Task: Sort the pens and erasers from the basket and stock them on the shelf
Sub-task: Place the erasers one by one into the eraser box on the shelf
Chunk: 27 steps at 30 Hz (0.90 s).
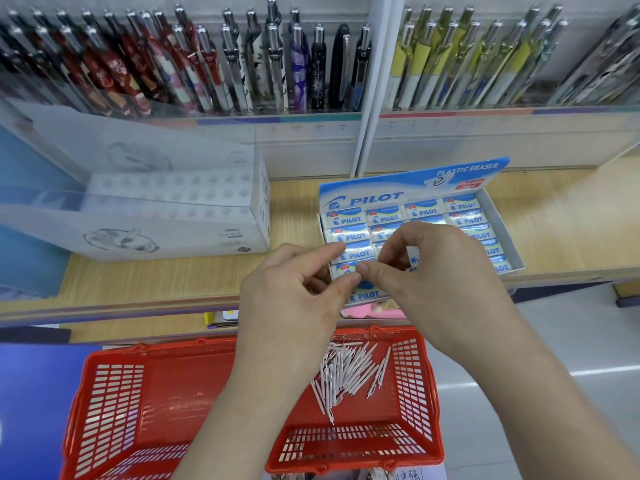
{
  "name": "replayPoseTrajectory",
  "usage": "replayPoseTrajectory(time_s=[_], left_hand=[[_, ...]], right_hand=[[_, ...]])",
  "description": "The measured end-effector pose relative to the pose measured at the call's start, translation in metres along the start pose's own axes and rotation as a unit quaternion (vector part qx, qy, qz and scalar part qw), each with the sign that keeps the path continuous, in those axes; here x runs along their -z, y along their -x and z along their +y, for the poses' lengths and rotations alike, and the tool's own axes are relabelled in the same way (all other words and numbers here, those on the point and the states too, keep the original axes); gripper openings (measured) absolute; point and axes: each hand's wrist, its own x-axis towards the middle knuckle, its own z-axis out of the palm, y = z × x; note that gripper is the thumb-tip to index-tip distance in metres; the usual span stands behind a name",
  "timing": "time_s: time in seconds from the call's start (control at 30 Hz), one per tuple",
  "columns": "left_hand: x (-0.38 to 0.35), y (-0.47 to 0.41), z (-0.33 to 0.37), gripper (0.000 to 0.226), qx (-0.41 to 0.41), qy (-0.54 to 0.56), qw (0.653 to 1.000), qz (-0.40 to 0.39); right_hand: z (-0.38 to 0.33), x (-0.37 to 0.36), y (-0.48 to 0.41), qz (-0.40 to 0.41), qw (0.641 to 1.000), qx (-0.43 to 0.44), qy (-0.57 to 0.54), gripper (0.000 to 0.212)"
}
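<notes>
Both the left hand (294,292) and right hand (436,271) pinch one eraser (364,295) with curled thumbs and forefingers at the front of the box (500,220) on the shelf (166,275); it likely seats best flat, label up; pens (346,372) wait in the basket (166,348)

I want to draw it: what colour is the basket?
The basket is red; head view.

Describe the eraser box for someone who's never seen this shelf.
On the light wooden shelf above the red plastic basket, look right of the clear plastic display case. The open blue-and-white cardboard eraser box alone has a raised PILOT flap and rows of wrapped erasers.
</notes>
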Motion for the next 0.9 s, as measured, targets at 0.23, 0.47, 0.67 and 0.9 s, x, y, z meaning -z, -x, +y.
replayPoseTrajectory(time_s=[0.23, 0.47, 0.67, 0.9], left_hand=[[-0.003, -0.005, 0.003, 0.031, -0.008, -0.040, 0.999, 0.006], [0.007, 0.004, 0.029, 0.027, -0.039, 0.083, 0.994, -0.051], [0.012, 0.002, 0.043, 0.049, -0.058, 0.089, 0.971, -0.213], [0.017, -0.001, 0.037, 0.027, -0.035, 0.105, 0.967, -0.231]], right_hand=[[0.018, 0.018, 0.005, -0.088, 0.837, -0.100, -0.532, 0.028], [0.021, 0.023, 0.017, -0.159, 0.715, -0.087, -0.676, 0.052], [0.026, 0.029, 0.019, -0.181, 0.795, -0.057, -0.576, 0.037], [0.035, 0.034, 0.019, -0.219, 0.865, 0.000, -0.452, 0.026]])
